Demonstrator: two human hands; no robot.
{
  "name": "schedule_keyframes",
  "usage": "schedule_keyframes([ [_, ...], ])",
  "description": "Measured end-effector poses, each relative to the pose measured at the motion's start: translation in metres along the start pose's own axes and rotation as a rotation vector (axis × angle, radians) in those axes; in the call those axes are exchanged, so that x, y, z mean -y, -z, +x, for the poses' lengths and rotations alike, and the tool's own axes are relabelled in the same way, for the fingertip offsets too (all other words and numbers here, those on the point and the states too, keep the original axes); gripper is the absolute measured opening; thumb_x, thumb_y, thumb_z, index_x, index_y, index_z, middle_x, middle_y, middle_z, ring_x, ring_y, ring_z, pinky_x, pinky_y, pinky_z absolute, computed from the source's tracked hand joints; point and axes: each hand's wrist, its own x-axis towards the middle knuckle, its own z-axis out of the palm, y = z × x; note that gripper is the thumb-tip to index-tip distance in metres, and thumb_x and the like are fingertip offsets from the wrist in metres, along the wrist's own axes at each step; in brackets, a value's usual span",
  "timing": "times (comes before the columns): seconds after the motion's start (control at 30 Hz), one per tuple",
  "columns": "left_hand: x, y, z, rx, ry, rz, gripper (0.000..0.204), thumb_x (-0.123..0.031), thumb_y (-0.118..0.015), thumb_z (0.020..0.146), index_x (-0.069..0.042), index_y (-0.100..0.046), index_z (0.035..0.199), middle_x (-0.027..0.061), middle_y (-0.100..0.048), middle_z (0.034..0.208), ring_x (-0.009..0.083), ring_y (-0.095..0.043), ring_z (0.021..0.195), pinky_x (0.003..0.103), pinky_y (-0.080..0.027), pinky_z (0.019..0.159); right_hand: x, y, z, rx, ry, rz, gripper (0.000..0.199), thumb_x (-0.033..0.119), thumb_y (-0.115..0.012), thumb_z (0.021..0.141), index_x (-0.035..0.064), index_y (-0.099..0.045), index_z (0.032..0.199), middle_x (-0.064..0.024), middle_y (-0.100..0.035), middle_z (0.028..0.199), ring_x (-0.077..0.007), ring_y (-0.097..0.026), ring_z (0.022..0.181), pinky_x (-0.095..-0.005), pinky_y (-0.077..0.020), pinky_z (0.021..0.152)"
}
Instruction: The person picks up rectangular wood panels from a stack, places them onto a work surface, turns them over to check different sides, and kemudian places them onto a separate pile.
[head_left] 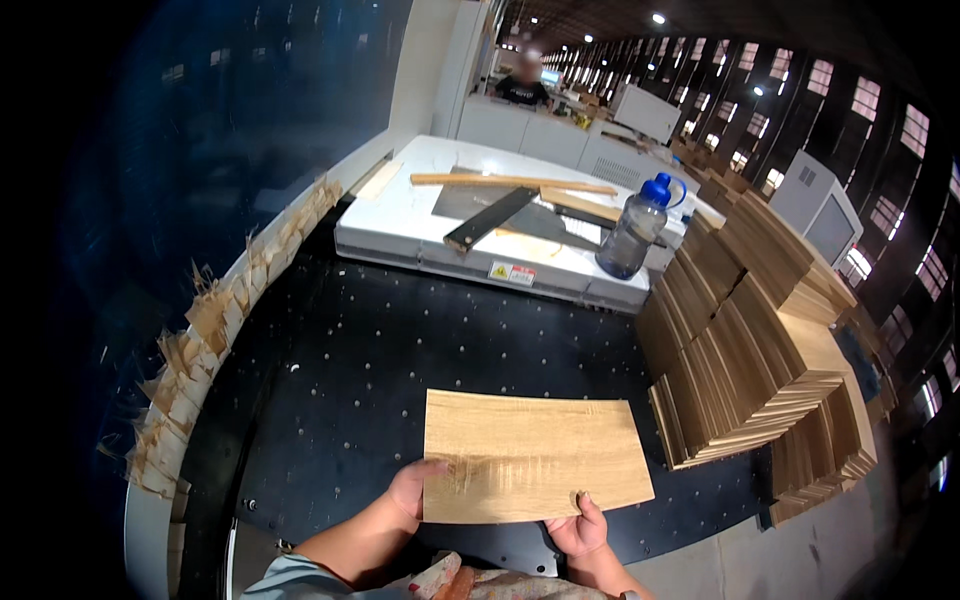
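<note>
Dim hall, bright ceiling lamps and windows, black fisheye corners, bent edges

small rectangular warning label (512, 272), white with red and yellow, on the white machine's (400, 235) front edge

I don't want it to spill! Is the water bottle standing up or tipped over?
Standing up. The grey bottle sits on its base on the white machine top, blue cap on top. It looks slanted only because the fisheye view bends things.

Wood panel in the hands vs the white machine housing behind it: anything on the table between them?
Nothing: the head view shows only bare black perforated table between the wood panel and the white machine housing. The plank stacks sit off to the right.
</note>
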Motion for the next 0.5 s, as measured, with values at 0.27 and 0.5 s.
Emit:
schedule_keyframes([
  [0.27, 0.003, 0.005, 0.002, 0.027, 0.005, -0.039, 0.053, -0.028, -0.058, 0.082, 0.001, -0.048, 0.124, 0.0178, -0.059, 0.115, 0.0315, -0.058, 0.104, 0.044, -0.046, 0.090, -0.001, 0.001, 0.001, -0.024, -0.014, -0.039, 0.068, 0.023, -0.065, 0.083, 0.0057, -0.031, 0.139, -0.0126, -0.040, 0.140, -0.0318, -0.037, 0.129, -0.0512, -0.0283, 0.107],
  [0.5, 0.002, 0.016, 0.009, 0.057, 0.069, -0.079, 0.052, -0.028, -0.050, 0.087, 0.004, -0.044, 0.127, 0.0187, -0.055, 0.122, 0.0316, -0.055, 0.110, 0.044, -0.042, 0.096, 0.002, 0.002, 0.005, -0.005, -0.060, -0.003, 0.071, 0.021, -0.065, 0.083, 0.0066, -0.026, 0.141, -0.0128, -0.038, 0.141, -0.0323, -0.037, 0.129, -0.0520, -0.0299, 0.105],
])
